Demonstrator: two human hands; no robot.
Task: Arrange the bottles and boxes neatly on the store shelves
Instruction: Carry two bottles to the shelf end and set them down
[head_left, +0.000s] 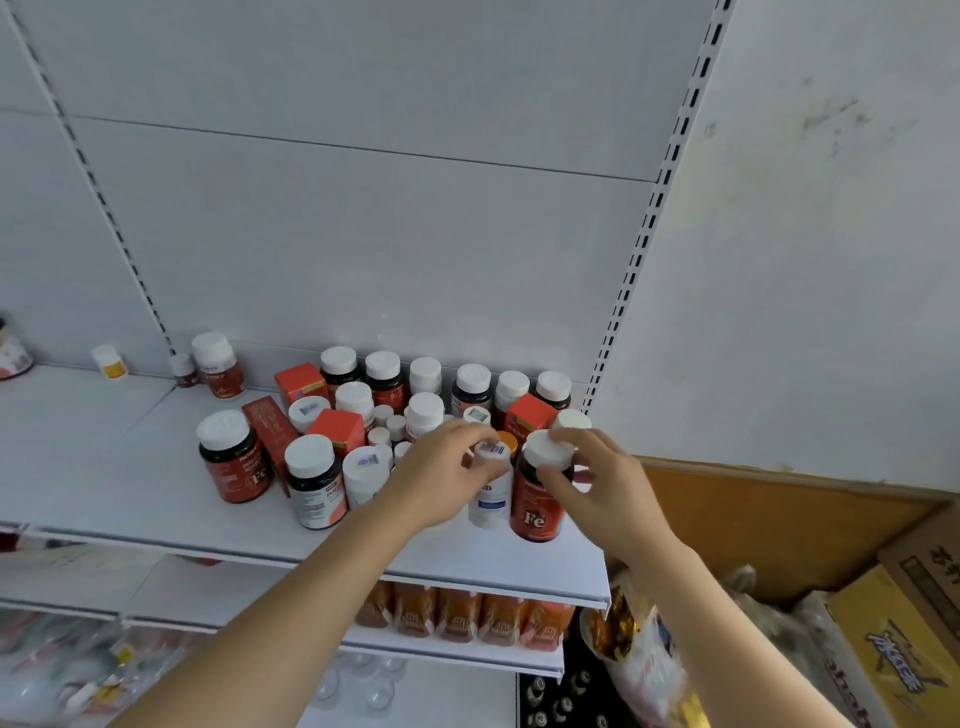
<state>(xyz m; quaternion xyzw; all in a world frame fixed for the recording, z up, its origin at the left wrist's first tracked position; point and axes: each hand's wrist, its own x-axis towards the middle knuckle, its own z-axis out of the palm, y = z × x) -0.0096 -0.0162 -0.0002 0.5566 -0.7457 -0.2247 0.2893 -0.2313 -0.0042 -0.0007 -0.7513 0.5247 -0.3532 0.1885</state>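
**Two hands working a pair of bottles at the near right of the shelf**

The left hand (441, 475) is curling its fingers round a white bottle with a blue label (491, 491), which is standing upright near the front edge of the white shelf (130, 499). A barcode sticker is showing on that bottle's cap. Just beside it on the right, touching or nearly so, a dark bottle with a red Fe label (537, 506) is standing upright, and the right hand (597, 483) is gripping it at the white cap, thumb on the near side and fingers wrapping over the top.

Behind these two, an orange cap (508, 440) is peeking out between the hands. A row of white-capped bottles (426, 376) is lining the far edge against the back panel, with red boxes (301, 382) mixed in among more bottles in the middle. To the left, another Fe bottle (234, 457) is standing apart from the cluster, and a dark bottle with a grey and red label (314, 486) is sitting near the front edge. Far left, a small yellow-labelled bottle (109, 361) is standing alone.

On the shelf below, orange packages (467, 618) are standing in a row. A yellow carton (893, 654) is lying at the lower right.
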